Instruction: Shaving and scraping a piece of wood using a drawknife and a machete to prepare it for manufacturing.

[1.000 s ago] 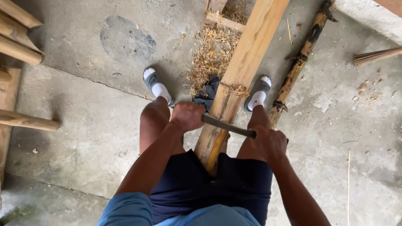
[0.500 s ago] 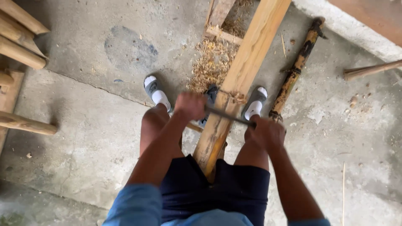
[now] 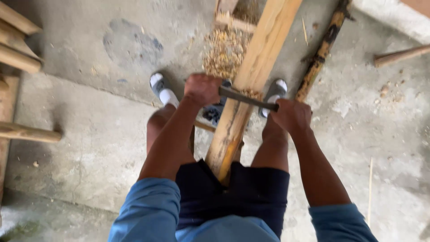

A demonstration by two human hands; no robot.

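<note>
1. Head view, centre of the frame: a person straddles a long pale wooden plank (image 3: pixel 251 85) that runs from between the thighs up to the top edge. Both hands grip a two-handled drawknife (image 3: pixel 247 98) laid across the plank.

2. Head view, hands: the left hand (image 3: pixel 202 88) is clenched around the blade's left handle, just left of the plank; the right hand (image 3: pixel 292 115) is clenched around the right handle, just right of it. The dark blade crosses the plank's face at a slant, the left end higher in the frame.

3. Head view, risk from the pull: the blade faces the person's lap and the plank's near end sits against the dark shorts (image 3: pixel 233 192). If the edge skates off a knot or breaks free suddenly, I judge it could run toward the thighs.

4. Head view, risk from the slant: with the blade skewed, one end may dig in and the tool could twist, gouging the wood or slipping off the plank's edge toward a knee.

5. Head view, footing: grey-and-white shoes (image 3: pixel 162 88) stand either side of the plank in the upper middle, beside a heap of wood shavings (image 3: pixel 224 51). Loose shavings could let a foot slide. How the plank is braced at its far end is probably out of frame; I cannot tell.

6. Head view, surroundings: a dark rough pole (image 3: pixel 320 54) lies at the upper right, near the right foot, a likely trip point.
</note>
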